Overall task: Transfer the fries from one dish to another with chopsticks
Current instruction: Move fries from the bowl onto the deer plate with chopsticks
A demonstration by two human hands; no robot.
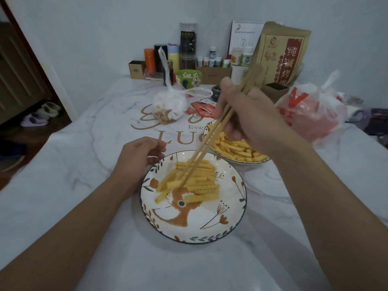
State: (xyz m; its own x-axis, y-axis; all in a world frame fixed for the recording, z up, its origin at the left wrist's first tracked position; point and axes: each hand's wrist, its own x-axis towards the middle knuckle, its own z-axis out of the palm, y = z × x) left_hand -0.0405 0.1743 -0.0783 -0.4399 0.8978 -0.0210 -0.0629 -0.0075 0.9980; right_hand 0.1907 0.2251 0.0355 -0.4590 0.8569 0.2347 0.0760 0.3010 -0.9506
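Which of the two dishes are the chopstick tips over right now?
The near plate with the orange deer pattern; the chopsticks end among its fries. The far dish lies beyond.

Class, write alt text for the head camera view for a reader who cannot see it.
A right hand holds chopsticks with their tips among crinkle-cut fries on a flower-patterned plate. The left hand rests by the plate's rim; a second dish of fries sits behind.
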